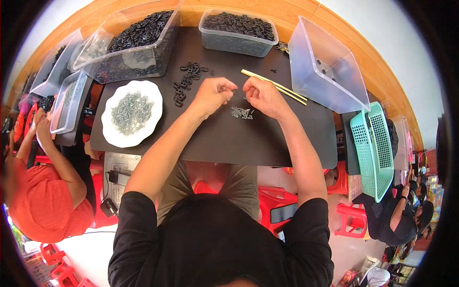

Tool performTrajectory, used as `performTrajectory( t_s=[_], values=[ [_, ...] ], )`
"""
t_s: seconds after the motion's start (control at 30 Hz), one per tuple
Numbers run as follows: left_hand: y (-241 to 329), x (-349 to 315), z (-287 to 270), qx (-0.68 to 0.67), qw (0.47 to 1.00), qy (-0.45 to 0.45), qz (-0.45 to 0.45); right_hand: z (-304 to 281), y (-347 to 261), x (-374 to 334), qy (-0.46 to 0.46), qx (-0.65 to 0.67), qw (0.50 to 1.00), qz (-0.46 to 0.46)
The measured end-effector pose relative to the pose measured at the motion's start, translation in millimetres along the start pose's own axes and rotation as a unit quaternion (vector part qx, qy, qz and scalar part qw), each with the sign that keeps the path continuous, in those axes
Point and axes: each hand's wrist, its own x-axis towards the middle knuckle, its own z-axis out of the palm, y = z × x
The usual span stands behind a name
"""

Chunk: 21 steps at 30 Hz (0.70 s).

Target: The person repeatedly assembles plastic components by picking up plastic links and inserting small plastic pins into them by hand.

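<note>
Over the dark table, my left hand (213, 97) is closed in a pinch on a small black plastic piece (234, 91) that shows at its fingertips. My right hand (266, 98) faces it a short gap away, fingers pressed together on what looks like a thin metal pin (245, 98). Just below both hands lies a little heap of silver metal pins (242, 113). Loose black plastic pieces (183, 83) are scattered left of my left hand. A white scalloped plate (109, 122) full of similar pins sits by my left forearm.
Two yellow sticks (282, 91) lie beyond my right hand. Clear bins of black pieces (138, 52) (238, 28) line the far edge. At right stand a clear bin (318, 62) and a green basket (368, 153). A person in red (52, 201) works at left.
</note>
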Motion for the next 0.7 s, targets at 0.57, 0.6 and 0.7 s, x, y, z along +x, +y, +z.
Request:
performTrajectory(
  t_s=[0.57, 0.6, 0.7],
  values=[
    [4.1, -5.6, 4.0, 0.02, 0.999, -0.015, -0.045, 21.4, -3.4, 3.5, 0.116, 0.233, 0.966, 0.009],
    [3.3, -5.2, 2.9, -0.033, 0.997, -0.018, -0.067, 21.7, -5.1, 2.9, 0.117, 0.232, 0.965, 0.007],
    [3.2, -5.8, 2.1, -0.158, 0.983, -0.026, -0.089, 23.0, -9.9, 0.8, 0.129, 0.254, 0.959, -0.004]
  ],
)
